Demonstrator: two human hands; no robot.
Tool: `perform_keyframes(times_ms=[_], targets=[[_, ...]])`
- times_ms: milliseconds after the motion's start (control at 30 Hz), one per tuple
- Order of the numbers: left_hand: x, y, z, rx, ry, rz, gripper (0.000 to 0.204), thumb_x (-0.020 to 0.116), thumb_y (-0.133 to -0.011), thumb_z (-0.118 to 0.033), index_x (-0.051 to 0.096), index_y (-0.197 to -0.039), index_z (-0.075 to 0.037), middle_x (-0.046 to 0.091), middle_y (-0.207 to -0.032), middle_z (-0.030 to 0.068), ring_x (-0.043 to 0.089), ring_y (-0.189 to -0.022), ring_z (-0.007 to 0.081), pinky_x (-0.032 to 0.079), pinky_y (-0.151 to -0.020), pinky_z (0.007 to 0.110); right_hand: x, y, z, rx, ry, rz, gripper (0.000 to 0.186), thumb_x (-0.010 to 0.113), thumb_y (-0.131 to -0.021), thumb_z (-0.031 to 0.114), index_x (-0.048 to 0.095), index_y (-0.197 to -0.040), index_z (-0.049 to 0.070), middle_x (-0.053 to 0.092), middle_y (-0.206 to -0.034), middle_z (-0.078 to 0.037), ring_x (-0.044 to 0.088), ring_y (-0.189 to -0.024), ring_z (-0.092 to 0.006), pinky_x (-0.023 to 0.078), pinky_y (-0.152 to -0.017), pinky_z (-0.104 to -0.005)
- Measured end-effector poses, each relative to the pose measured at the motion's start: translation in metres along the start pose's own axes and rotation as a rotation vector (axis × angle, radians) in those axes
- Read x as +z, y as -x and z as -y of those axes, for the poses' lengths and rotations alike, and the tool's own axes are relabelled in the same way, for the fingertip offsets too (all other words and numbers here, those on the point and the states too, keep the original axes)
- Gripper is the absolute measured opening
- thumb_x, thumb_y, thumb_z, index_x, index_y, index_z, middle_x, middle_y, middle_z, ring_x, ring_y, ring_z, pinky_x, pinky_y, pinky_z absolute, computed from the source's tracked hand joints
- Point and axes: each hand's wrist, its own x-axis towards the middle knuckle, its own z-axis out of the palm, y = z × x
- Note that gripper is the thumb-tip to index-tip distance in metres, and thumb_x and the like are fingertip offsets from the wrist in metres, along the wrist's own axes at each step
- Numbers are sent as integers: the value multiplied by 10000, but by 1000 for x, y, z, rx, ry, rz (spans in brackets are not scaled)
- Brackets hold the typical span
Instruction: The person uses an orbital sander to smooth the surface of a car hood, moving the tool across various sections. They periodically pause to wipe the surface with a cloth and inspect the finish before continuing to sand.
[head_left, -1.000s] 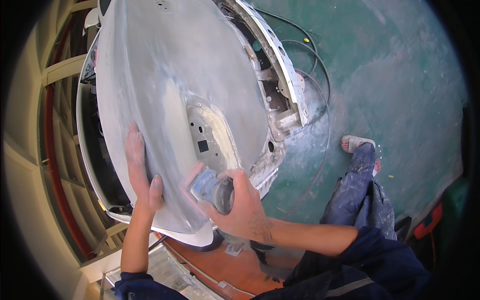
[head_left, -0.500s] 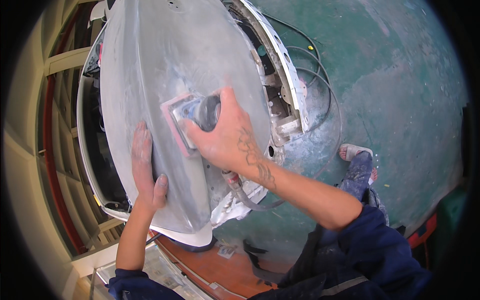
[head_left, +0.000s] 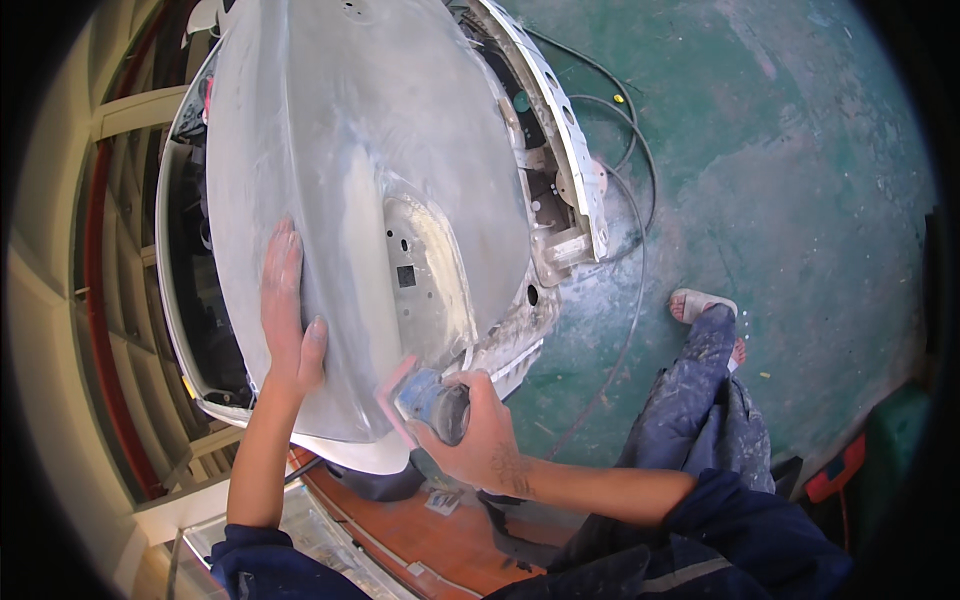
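Note:
A blue and black air sander [head_left: 436,405] with a pink-edged pad is gripped by my right hand [head_left: 482,432], at the near right end of a dusty grey car panel [head_left: 325,130]. The pad stands tilted along the panel's edge; whether it touches cannot be told. My left hand [head_left: 287,305] lies flat with straight fingers on the panel's left side. Between the hands and a little farther off is a recess [head_left: 425,265] with small holes and a square opening. A pale smoothed strip [head_left: 362,225] runs beside it.
On the right a bare white body frame [head_left: 560,110] borders the panel. A dark hose [head_left: 652,190] loops over the green floor [head_left: 790,200]. A beige frame with a red pipe [head_left: 98,330] stands left. Below are an orange surface [head_left: 400,535] and a glass-topped case [head_left: 270,530].
My right hand has brought the sander nearer to me and slightly right, uncovering the recess in the panel. My left hand stays flat on the panel.

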Motion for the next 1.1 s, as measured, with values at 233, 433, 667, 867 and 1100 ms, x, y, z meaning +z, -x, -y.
perform_keyframes(times_ms=[233, 433, 667, 867, 1100], targets=[[0, 0, -3, -13, 6, -12, 780, 395, -1001, -471, 372, -1575, 57, 370, -1616, 305, 342, -1512, 472, 229, -1248, 532, -3, -134, 45, -29, 10, -112, 567, 846, -823, 267, 477, -1161, 1, 641, -876, -170, 673, -805, -314, 538, -758, -440], [5, -1, 0, 1, 7, -16, 790, 386, -997, -482, 371, -1577, 54, 363, -1623, 302, 334, -1516, 470, 225, -1250, 530, -4, -96, 47, -61, 3, -73, 582, 848, -817, 252, 469, -1184, 5, 621, -954, -175, 663, -840, -314, 534, -756, -441], [0, -2, -3, -8, -18, -9, 799, 375, -1002, -497, 364, -1583, 51, 362, -1626, 294, 334, -1516, 467, 225, -1251, 535, 8, 21, -4, 123, -49, 74, 661, 857, -823, 327, 473, -1259, 14, 588, -1127, -192, 668, -906, -376, 546, -782, -479], [-9, 5, -22, 127, -240, 164, 740, 491, -966, -452, 460, -1520, 37, 417, -1607, 245, 367, -1506, 429, 258, -1244, 532, -40, 69, -29, 227, 22, 301, 611, 864, -809, 324, 523, -1234, 47, 613, -1139, -169, 684, -980, -368, 555, -842, -459], [-18, -30, -83, 446, -605, 849, 650, 572, -936, -389, 554, -1446, 13, 512, -1558, 137, 378, -1512, 317, 206, -1291, 513, -157, 70, -89, 196, 246, -110, 565, 881, -753, 251, 563, -1168, 37, 638, -1043, -166, 670, -932, -287, 543, -838, -400]])
